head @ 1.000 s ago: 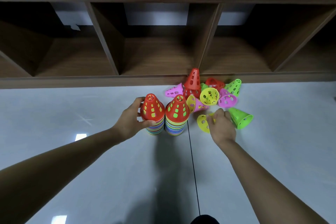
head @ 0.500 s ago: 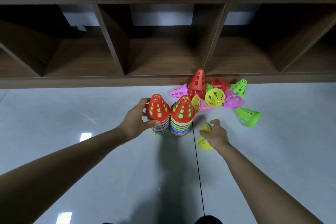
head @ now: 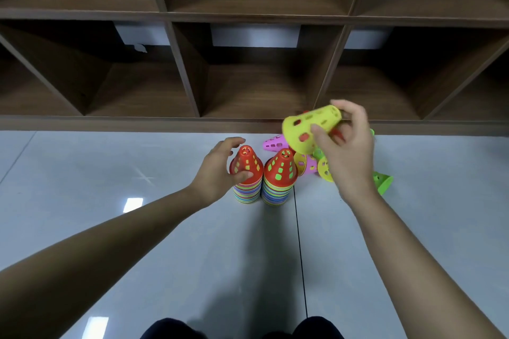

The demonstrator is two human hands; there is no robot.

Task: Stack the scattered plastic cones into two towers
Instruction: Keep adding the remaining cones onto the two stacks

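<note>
Above the loose cones [head: 274, 142] by the wooden shelf [head: 137, 125], the right hand [head: 347, 158] pinches a yellow perforated plastic cone [head: 309, 126] between thumb and curled fingers, clear of the grey floor [head: 165, 242]. Its long axis is tilted, with the narrow tip up-right toward the shelf and the wide rim down-left. The left hand [head: 216, 172] cups the red-topped left tower [head: 248, 187], thumb on its front and fingers arched behind. The right tower [head: 279, 176] stands just beside.

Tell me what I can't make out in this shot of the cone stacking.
Head view:
1. Loose cone pile: mostly behind the right hand and its yellow cone; count unknowable.
2. Green cone: partly behind the same hand.
3. Left tower, right tower: rims too thin to count.
</note>
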